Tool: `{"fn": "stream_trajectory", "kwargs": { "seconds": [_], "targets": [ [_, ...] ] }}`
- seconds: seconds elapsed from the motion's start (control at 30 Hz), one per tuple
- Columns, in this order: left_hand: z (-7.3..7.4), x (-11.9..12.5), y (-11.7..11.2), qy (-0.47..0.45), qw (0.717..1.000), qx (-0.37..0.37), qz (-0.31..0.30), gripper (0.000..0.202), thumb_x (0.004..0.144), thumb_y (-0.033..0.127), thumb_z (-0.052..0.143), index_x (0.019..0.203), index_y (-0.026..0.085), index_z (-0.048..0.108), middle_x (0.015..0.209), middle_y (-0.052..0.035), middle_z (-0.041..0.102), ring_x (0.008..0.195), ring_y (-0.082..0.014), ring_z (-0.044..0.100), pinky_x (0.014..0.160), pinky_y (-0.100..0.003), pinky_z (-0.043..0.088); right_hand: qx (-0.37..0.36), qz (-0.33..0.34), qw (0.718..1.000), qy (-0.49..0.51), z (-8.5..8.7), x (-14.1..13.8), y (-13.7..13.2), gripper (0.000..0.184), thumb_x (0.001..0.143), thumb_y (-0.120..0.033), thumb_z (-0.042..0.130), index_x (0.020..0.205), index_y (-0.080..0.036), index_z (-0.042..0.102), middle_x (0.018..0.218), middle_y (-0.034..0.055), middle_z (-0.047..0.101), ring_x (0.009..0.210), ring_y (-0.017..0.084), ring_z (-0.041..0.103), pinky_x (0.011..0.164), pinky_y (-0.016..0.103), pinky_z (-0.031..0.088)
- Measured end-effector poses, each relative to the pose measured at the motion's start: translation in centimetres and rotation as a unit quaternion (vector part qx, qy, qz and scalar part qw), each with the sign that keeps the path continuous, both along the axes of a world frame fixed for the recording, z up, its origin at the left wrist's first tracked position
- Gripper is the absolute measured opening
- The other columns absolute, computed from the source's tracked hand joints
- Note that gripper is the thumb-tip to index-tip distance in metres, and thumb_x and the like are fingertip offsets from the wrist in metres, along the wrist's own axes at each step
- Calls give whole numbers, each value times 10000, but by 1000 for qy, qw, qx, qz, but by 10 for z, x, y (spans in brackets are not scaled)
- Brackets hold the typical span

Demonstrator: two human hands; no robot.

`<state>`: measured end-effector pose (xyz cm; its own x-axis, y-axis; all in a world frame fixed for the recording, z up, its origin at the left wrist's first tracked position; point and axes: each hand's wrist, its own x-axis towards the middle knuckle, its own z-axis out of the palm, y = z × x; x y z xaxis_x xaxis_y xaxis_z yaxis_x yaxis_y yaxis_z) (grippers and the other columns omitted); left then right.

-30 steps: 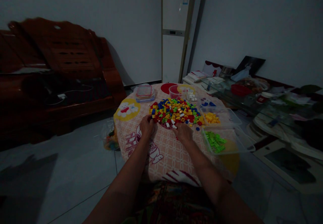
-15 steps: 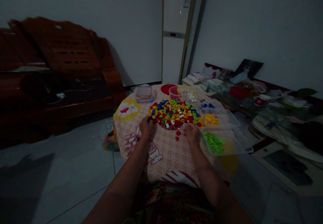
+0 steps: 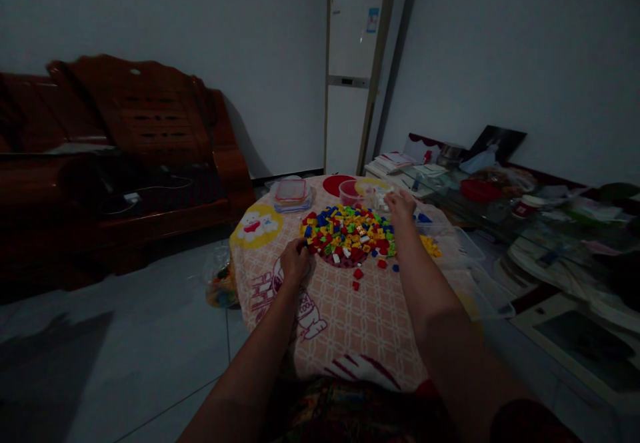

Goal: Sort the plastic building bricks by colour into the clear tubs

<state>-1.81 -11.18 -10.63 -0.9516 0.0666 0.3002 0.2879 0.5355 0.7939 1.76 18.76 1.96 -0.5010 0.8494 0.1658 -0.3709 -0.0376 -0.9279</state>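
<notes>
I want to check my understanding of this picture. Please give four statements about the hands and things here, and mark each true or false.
1. The left hand is at the left edge of the brick pile. True.
2. The right hand is nearer to the person than the left hand. False: the right hand is farther out, near the white pieces.
3. The pink tub stands beyond the brick pile. True.
4. The wooden bench is right of the table. False: the wooden bench is on the left.
</notes>
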Motion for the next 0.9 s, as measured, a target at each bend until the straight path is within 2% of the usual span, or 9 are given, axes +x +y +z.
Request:
{"fn": "stream_trajectory", "kwargs": {
  "seconds": [0.1, 0.17, 0.3, 0.43, 0.57, 0.67, 0.77, 0.83, 0.9],
  "targets": [
    [-1, 0, 1, 0, 1000, 1, 6, 387, 807, 186, 550, 1136, 208, 752, 1151, -98, 748, 1084, -264, 685, 972, -376, 511, -23, -26, 999, -32, 17, -3, 13, 369, 716, -104, 610, 1079, -169, 601, 728, -70, 559, 691, 77, 628, 725, 227, 595],
    [0, 0, 1, 1, 1000, 3, 8, 383, 811, 191, 545, 1134, 201, 751, 1141, -101, 750, 1079, -265, 685, 968, -377, 511, -23, -31, 997, -62, 10, 9, 8, 286, 713, -102, 579, 990, -163, 612, 710, -63, 576, 660, 76, 621, 682, 205, 584],
    [1, 1, 2, -3, 1000, 2, 3, 383, 808, 187, 542, 1130, 192, 749, 1139, -97, 750, 1080, -258, 682, 976, -367, 505, 2, -18, 992, -123, -35, 47, -24, 121, 707, -179, 588, 825, -173, 614, 665, -33, 632, 585, 106, 624, 560, 202, 547],
    [3, 2, 2, -3, 1000, 5, 2, 377, 812, 180, 540, 1125, 197, 749, 1147, -87, 750, 1084, -249, 679, 976, -360, 503, 53, 15, 982, -182, -83, 83, -62, 195, 728, -294, 577, 858, -180, 667, 624, -27, 657, 473, 137, 584, 462, 233, 475],
    [2, 2, 3, 4, 1000, 7, 8, 374, 797, 168, 552, 1110, 194, 756, 1124, -90, 754, 1050, -248, 684, 956, -359, 508, 166, 48, 953, -247, -105, 105, -88, 180, 756, -279, 579, 836, -204, 722, 661, -10, 693, 630, 174, 646, 607, 250, 492],
    [-1, 1, 3, 9, 1000, 12, 11, 366, 797, 179, 556, 1101, 191, 759, 1104, -92, 756, 1019, -244, 686, 943, -359, 512, 297, 68, 897, -321, -103, 115, -100, 175, 832, -256, 589, 871, -227, 758, 812, 24, 757, 813, 191, 684, 738, 253, 475],
    [-4, 0, 3, 17, 1000, 18, 11, 363, 803, 196, 549, 1100, 199, 759, 1097, -87, 756, 1023, -243, 686, 950, -364, 511, 445, 96, 778, -432, -95, 119, -109, 220, 937, -266, 559, 965, -235, 776, 973, 61, 781, 925, 189, 692, 780, 245, 440],
    [-5, -1, 3, 16, 1000, 18, 8, 371, 800, 197, 548, 1106, 200, 757, 1100, -85, 756, 1030, -245, 687, 953, -364, 510, 481, 112, 724, -482, -90, 119, -112, 234, 971, -282, 553, 984, -223, 779, 1027, 86, 779, 965, 194, 691, 776, 246, 427],
    [-5, -1, 3, 13, 1000, 13, 6, 380, 793, 193, 551, 1114, 193, 755, 1109, -89, 756, 1036, -248, 687, 957, -364, 508, 489, 124, 701, -504, -87, 116, -113, 238, 979, -295, 561, 980, -211, 783, 1037, 99, 778, 980, 199, 691, 766, 250, 419]
  ]
}}
